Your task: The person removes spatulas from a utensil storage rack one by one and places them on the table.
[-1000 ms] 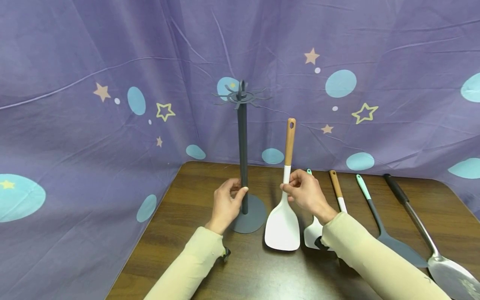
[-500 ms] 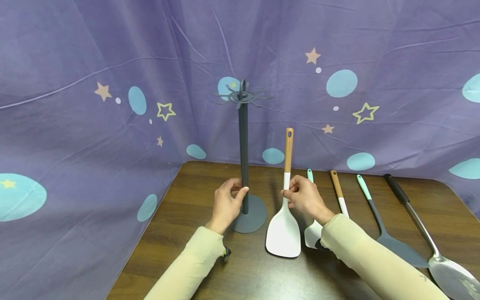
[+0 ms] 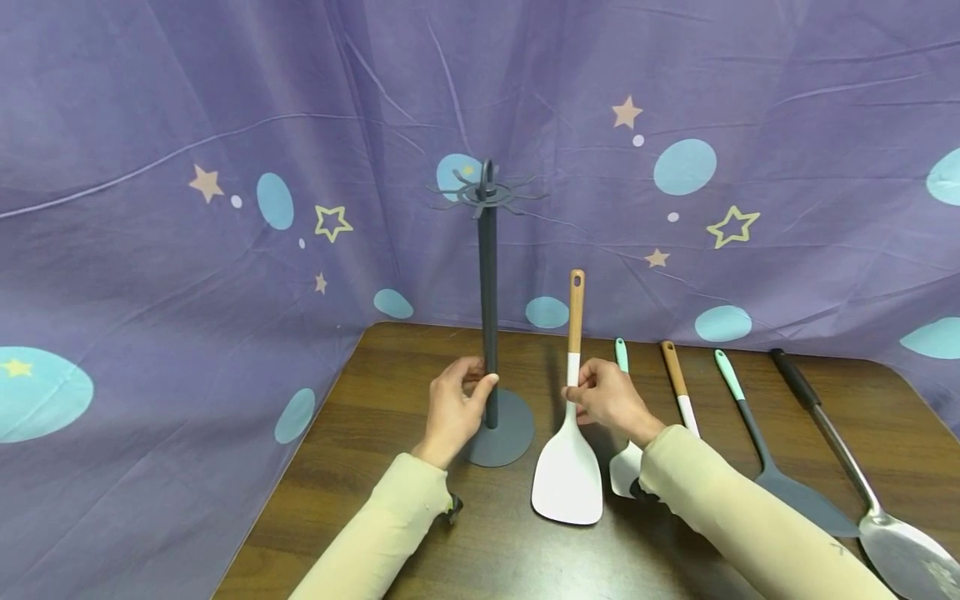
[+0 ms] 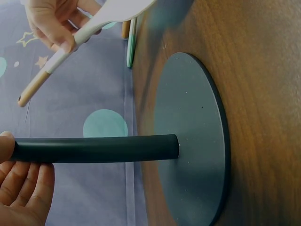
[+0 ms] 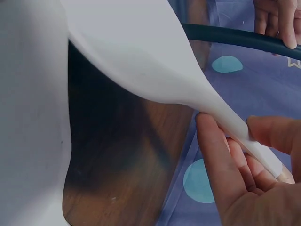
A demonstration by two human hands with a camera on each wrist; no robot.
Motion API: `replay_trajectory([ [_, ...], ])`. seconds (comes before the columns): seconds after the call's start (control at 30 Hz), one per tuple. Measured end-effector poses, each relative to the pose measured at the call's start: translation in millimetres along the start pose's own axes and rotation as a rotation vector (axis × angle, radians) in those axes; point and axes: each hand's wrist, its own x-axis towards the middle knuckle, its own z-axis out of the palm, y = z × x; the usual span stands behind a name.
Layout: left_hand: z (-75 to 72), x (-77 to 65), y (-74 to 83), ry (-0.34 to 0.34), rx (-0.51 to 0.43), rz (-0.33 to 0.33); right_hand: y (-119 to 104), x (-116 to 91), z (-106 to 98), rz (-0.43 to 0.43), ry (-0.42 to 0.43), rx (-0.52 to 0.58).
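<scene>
A dark grey utensil stand (image 3: 487, 292) rises from a round base (image 4: 190, 113), with a ring of hooks (image 3: 487, 194) at its top. My left hand (image 3: 453, 408) holds the pole low down between thumb and fingers. To its right, my right hand (image 3: 611, 400) pinches the neck of a white spatula (image 3: 567, 479) that has a wooden handle end (image 3: 576, 310). The spatula is tilted, handle up and blade toward me. In the right wrist view, thumb (image 5: 277, 132) and fingers sit on either side of the white neck. The stand's hooks carry nothing.
A smaller white utensil with a mint handle end (image 3: 622, 354) lies partly behind my right hand. Farther right are a wooden-handled utensil (image 3: 674, 371), a grey spatula (image 3: 802, 498) and a metal spatula (image 3: 832, 433). A purple curtain (image 3: 300, 83) hangs behind the wooden table (image 3: 322, 517).
My right hand has lowered the white spatula a little, so its handle end and blade sit lower in the head view. My left hand keeps its hold on the stand.
</scene>
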Motion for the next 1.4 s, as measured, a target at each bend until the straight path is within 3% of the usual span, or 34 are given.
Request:
replay_trajectory([
  [0.33, -0.3, 0.1, -1.3, 0.001, -0.001, 0.019, 8.1, 10.4, -3.6, 0.08, -0.039, 0.025],
  [0.77, -0.4, 0.3, -0.7, -0.017, -0.01, 0.016, 23.9, 23.8, -10.4, 0.179, -0.029, 0.013],
  [1.17, -1.4, 0.7, 0.5, -0.01, -0.035, 0.023, 25.8, 25.7, -1.8, 0.218, -0.092, 0.007],
  [1.4, -2.4, 0.3, 1.7, -0.018, 0.0, 0.018, 26.6, 26.4, 1.2, 0.239, -0.117, 0.012],
])
